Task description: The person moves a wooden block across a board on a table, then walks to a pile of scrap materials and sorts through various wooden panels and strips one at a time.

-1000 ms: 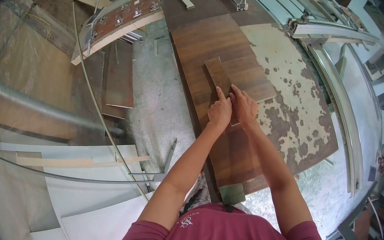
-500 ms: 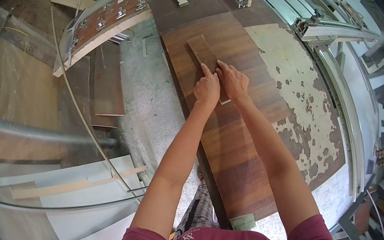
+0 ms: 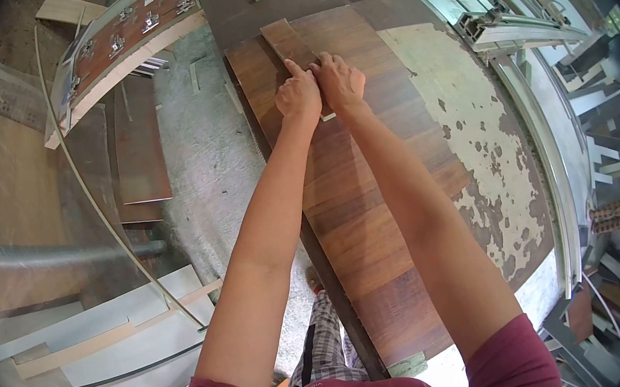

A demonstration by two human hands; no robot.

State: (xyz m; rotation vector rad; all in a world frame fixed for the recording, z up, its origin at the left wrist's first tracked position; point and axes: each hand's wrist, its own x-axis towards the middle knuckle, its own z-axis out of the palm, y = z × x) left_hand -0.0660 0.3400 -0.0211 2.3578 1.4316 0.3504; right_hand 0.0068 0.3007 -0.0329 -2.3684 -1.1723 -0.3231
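The place was a carpentry or fit-out workshop: a worn table (image 3: 474, 142) with peeling laminate, wood-grain boards (image 3: 138, 145) lying on the rough concrete floor (image 3: 206, 167), aluminium profiles (image 3: 546, 164) stacked alongside, and a curved panel with metal clamps (image 3: 128, 34)

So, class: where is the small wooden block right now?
Head view, upper middle: the small wooden block lies on the long wood panel, under the left hand and right hand.

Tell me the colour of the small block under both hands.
Dark brown wood grain with a pale cut edge; the small block shows best in the head view.
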